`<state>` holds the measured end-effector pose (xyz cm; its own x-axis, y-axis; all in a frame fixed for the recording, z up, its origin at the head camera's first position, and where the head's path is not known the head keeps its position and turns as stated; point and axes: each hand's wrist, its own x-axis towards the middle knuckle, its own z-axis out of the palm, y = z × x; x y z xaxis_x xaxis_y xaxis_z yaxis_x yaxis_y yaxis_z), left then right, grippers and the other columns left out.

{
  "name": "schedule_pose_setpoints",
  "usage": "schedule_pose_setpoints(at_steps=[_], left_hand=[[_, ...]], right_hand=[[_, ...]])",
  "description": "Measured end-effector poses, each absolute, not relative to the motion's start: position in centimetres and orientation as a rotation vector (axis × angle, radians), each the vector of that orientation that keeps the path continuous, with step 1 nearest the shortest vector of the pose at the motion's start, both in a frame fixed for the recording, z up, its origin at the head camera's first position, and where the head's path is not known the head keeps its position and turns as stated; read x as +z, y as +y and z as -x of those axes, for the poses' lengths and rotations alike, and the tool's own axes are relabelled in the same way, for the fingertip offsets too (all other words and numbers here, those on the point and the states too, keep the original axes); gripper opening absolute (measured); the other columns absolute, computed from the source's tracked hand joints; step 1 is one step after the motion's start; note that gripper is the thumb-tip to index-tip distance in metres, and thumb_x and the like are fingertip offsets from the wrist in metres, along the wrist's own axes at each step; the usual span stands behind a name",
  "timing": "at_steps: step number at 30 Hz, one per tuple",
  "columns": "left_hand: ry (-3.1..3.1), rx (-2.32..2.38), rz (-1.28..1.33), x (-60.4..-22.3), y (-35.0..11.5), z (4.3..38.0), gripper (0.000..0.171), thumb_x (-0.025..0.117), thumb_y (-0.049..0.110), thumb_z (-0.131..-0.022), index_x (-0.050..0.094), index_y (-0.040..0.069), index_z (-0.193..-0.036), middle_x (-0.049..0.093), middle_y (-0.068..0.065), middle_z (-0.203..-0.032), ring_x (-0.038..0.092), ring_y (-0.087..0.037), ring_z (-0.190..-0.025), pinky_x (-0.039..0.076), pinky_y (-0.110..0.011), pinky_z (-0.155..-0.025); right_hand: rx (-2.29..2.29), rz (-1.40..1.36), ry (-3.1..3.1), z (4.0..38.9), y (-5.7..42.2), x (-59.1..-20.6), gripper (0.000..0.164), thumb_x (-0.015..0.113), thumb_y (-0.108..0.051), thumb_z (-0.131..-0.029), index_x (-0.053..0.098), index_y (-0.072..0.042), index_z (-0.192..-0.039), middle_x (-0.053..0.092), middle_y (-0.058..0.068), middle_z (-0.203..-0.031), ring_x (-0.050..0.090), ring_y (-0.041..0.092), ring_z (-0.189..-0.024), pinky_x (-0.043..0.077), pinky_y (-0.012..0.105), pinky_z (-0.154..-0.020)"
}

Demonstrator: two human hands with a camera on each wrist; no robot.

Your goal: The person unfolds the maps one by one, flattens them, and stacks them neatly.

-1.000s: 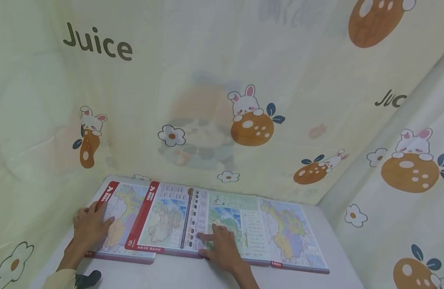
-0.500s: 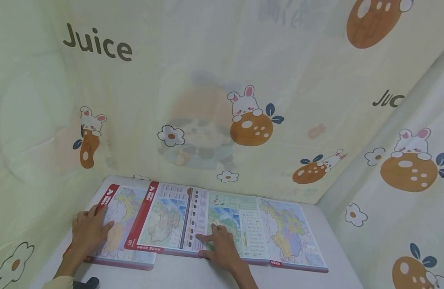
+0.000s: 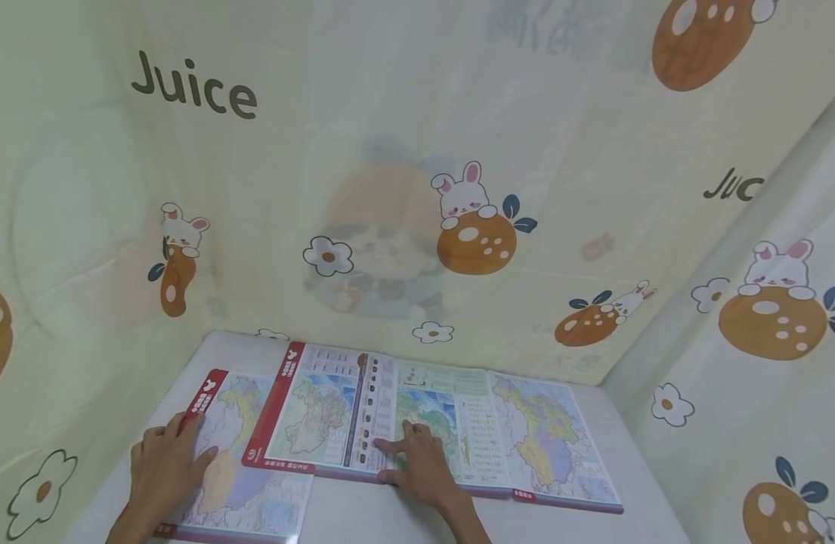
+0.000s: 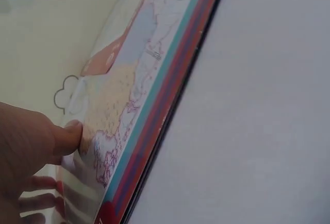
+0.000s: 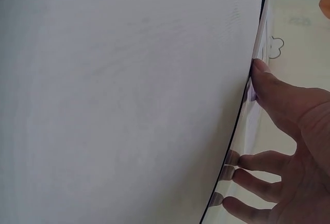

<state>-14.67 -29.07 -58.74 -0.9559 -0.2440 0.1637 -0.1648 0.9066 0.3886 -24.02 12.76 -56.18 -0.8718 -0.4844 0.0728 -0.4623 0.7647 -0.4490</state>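
Under my left hand (image 3: 164, 465) lies a map sheet (image 3: 257, 483) with a red left margin, near the front left of the table. The fingers rest on its left part and the thumb on the printed map. In the left wrist view, the thumb touches the glossy map surface (image 4: 111, 100), and the front edge shows coloured layers. My right hand (image 3: 422, 461) rests spread on a sheet with a green map (image 3: 481, 431), its thumb at the front edge. In the right wrist view, the thumb meets that edge (image 5: 248, 92) and the other fingertips touch the glossy surface.
Beside the right hand lie a red-margined map sheet (image 3: 318, 412) on its left and another coloured map sheet (image 3: 542, 438) on its right, edge to edge. The table (image 3: 383, 521) is white. A curtain (image 3: 390, 98) printed with rabbits and oranges encloses the back and sides.
My left hand has drawn the left map sheet toward the front of the table, away from the curtain. The right hand and the other sheets have stayed in place.
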Motion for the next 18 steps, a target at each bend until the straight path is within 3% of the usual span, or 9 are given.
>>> schedule_pose_setpoints(at_steps=[10,14,18], left_hand=[[-2.853,-0.618,-0.349,-58.7,-28.2,12.8,0.082,0.081,0.032,-0.094,0.046,-0.006,-0.157,0.042,-0.040,-0.157,0.044,-0.067,-0.128,0.041,-0.073,-0.098],[-2.850,-0.751,-0.475,-57.7,-28.5,12.2,0.084,0.078,0.032,-0.096,0.040,-0.006,-0.161,0.044,-0.040,-0.158,0.046,-0.061,-0.124,0.044,-0.072,-0.099],[-2.894,-0.828,-0.548,-56.4,-28.8,11.6,0.081,0.076,0.029,-0.098,0.039,-0.008,-0.159,0.052,-0.041,-0.149,0.049,-0.053,-0.110,0.049,-0.061,-0.089]], right_hand=[[-0.719,0.791,2.932,23.7,12.5,-55.8,0.056,0.088,-0.039,-0.088,0.075,-0.026,-0.141,0.053,0.037,-0.158,0.050,0.054,-0.146,0.038,0.075,-0.116],[-0.889,0.685,3.046,22.3,10.9,-55.2,0.049,0.085,-0.034,-0.093,0.076,-0.017,-0.139,0.072,0.023,-0.141,0.068,0.037,-0.124,0.051,0.054,-0.101],[-1.307,0.439,2.937,20.0,8.3,-54.4,0.040,0.084,-0.021,-0.094,0.078,-0.003,-0.129,0.085,0.007,-0.097,0.074,0.013,-0.079,0.058,0.026,-0.072]])
